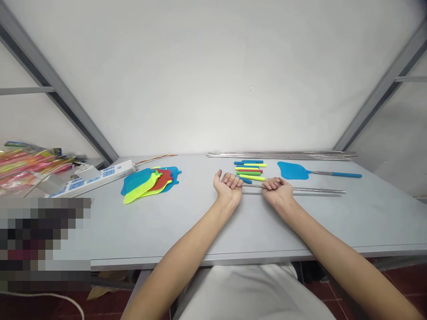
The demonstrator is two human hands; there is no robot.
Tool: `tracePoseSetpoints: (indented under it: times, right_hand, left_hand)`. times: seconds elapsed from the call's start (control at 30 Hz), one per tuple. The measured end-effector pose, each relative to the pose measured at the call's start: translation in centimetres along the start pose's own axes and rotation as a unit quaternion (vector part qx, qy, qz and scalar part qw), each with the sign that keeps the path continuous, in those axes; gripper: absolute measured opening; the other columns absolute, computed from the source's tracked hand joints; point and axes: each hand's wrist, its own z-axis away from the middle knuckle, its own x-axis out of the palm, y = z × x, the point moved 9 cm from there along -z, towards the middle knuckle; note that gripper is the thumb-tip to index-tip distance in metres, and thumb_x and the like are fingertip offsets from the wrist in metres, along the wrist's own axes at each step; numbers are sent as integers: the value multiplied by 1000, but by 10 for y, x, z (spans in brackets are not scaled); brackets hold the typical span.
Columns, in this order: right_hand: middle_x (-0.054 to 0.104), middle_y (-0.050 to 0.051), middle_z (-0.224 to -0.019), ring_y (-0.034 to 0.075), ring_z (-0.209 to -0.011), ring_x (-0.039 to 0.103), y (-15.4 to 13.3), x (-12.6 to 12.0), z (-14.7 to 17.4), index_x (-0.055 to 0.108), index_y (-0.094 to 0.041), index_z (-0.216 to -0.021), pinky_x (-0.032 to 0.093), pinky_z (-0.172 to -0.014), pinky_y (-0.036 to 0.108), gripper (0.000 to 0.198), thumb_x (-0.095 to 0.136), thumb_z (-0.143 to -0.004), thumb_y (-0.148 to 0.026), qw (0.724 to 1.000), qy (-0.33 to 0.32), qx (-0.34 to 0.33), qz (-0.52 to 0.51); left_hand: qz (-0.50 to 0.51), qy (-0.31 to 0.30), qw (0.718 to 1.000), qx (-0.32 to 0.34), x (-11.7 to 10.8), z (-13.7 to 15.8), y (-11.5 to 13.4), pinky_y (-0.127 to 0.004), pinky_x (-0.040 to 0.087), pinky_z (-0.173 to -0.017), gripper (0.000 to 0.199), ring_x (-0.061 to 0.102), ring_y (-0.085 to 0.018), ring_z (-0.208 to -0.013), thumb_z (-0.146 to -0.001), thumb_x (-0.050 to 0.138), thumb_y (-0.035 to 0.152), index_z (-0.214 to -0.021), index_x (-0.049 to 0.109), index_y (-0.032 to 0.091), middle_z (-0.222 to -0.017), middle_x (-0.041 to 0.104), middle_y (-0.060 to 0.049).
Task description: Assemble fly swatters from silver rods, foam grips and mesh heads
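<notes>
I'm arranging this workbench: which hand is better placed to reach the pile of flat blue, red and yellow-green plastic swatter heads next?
Probably the left hand, nearer the swatter heads than the right hand; both apparently hold the thin silver metal rod.

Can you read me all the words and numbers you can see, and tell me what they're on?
There are none I can read.
Wrapped bundle: too blurred to read any print.
White power strip: any markings are too small to read.
Metal rod, coloured handles, swatter heads: no lettering I can make out.
</notes>
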Motion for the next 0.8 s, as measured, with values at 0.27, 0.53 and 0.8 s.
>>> tracePoseSetpoints:
  times: [0.27,0.53,0.8]
  right_hand:
    - [17,-8,-36,5,-28,17,-6,7,5,19,-17,-49,14,-28,19,22,29,-68,-14,999,-36,-32,-14]
    - [14,-8,-38,5,-30,16,-21,39,29,18,-17,-49,12,-30,20,31,34,-73,-25,969,-185,-150,73]
    - [10,-8,-39,5,-30,14,-19,53,45,15,-17,-48,11,-31,20,37,35,-76,-30,949,-246,-166,105]
  left_hand:
    - [-3,-51,999,-4,6,1,-5,-22,21,-37,36,17,-6,-31,-70,39,32,-45,16,18,-37,10,7]
    - [22,7,1000,20,-8,3,-7,-22,18,-36,31,14,-6,-29,-72,31,23,-46,15,18,-38,9,6]
    - [44,20,999,16,-4,7,-6,-22,15,-35,31,12,-6,-29,-73,29,22,-46,13,18,-37,8,6]
